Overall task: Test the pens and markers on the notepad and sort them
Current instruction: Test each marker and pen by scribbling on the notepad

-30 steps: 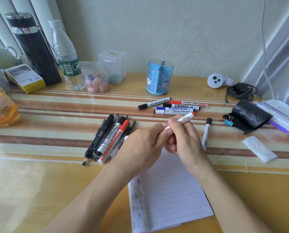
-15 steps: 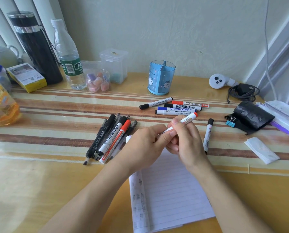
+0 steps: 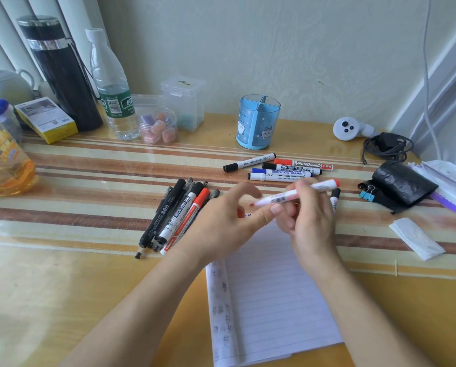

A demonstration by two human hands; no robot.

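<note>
1. The right hand [image 3: 309,215] is clamping the red marker [image 3: 295,194] at mid-barrel. The bare tip is pointing toward 8 o'clock, over the top edge of the notepad [image 3: 274,300].
2. The left hand [image 3: 221,223] is hovering at 9 o'clock of the tip with fingers loosely curled. A red cap [image 3: 239,212] is showing inside; whether it is gripped, I cannot tell.
3. Judgement: the marker is handling as light, stiff, smooth plastic, so a mid-barrel hold is suiting it, clear of the inky tip.
4. The pen pile [image 3: 179,207] is lying at 9 o'clock and the marker row [image 3: 285,170] at 12.

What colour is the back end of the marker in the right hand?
Red-orange, on the white marker; head view.
</note>
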